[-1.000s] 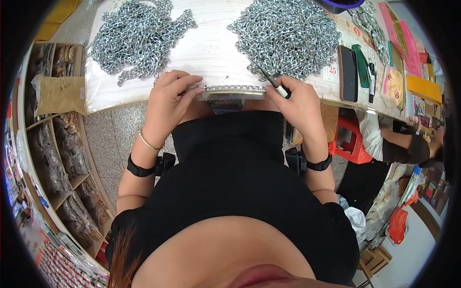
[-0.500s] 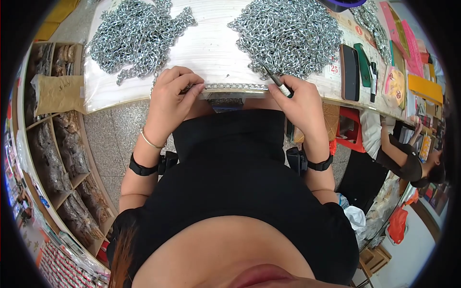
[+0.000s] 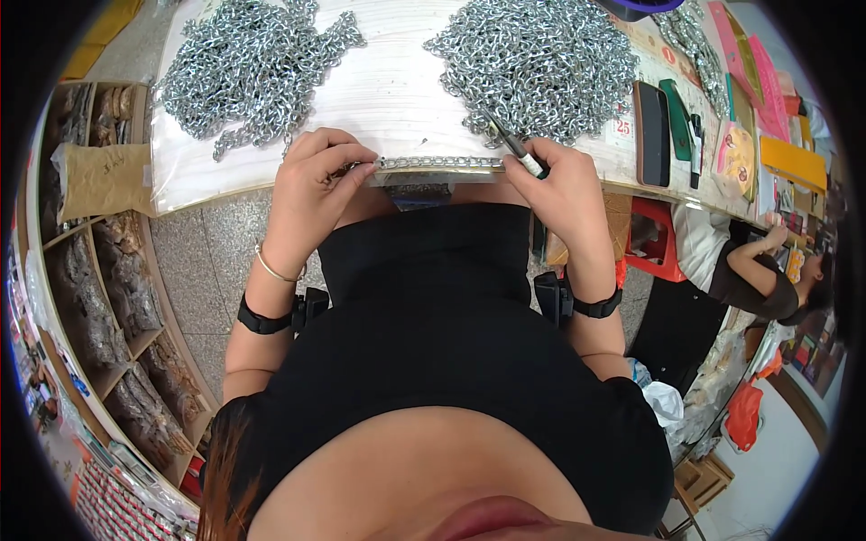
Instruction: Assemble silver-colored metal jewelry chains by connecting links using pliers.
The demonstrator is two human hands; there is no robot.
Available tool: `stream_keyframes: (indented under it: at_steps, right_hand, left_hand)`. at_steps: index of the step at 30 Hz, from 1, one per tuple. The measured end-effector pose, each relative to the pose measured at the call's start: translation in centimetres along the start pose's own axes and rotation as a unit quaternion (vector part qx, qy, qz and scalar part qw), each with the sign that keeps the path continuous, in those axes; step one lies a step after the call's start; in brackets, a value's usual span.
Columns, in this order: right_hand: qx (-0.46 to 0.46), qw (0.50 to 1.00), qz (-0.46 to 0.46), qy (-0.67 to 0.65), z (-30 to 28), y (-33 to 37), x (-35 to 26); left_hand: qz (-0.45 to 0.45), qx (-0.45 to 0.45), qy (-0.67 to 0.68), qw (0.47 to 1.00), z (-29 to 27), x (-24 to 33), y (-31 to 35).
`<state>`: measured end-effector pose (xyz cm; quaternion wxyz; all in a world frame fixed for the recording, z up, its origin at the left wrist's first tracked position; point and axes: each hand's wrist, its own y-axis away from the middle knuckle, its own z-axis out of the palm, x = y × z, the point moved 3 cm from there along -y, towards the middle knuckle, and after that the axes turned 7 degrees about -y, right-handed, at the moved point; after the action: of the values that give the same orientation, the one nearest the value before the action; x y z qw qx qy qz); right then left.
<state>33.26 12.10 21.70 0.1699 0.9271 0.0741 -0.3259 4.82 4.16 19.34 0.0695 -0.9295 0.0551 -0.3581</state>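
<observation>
A length of silver chain (image 3: 442, 162) lies stretched straight along the near edge of the white table (image 3: 388, 99). My left hand (image 3: 317, 185) pinches its left end between thumb and fingers. At the right end, my right hand (image 3: 561, 180) is closed around a slim dark tool (image 3: 511, 140) with a pointed tip and a pale band; its exact kind is unclear. That tip angles up and left, toward the large chain heap (image 3: 541, 63). My right thumb is at the chain's right end; whether it grips the chain is hidden. Another chain heap (image 3: 239, 77) lies beyond my left hand.
Right of the heap lie a dark phone (image 3: 652, 135), a green object (image 3: 678, 122) and a black marker (image 3: 695, 151). A shelf (image 3: 99, 270) with wrapped bundles stands left, a brown packet (image 3: 106, 180) jutting from it. Another person (image 3: 753, 270) sits right, near a red stool (image 3: 654, 243).
The view has shifted very slightly. Both hands keep their places at the chain's ends, and the other person's arm and head have moved a little.
</observation>
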Motion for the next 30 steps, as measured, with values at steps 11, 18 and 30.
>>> stream_keyframes:
  at_steps: [11,18,30]
  right_hand:
    - [-0.047,0.983,-0.044,-0.170,-0.3,0.1,1.6]
    - [-0.028,0.997,-0.032,-0.071,0.4,0.2,0.8]
    - [-0.034,0.998,-0.017,-0.051,0.1,0.1,0.1]
  left_hand:
    - [-0.007,-0.015,0.011,1.000,0.0,-0.3,0.0]
    - [-0.069,-0.038,0.085,0.993,-0.6,-0.2,-0.1]
    - [0.017,0.025,-0.020,0.999,0.3,-0.2,0.4]
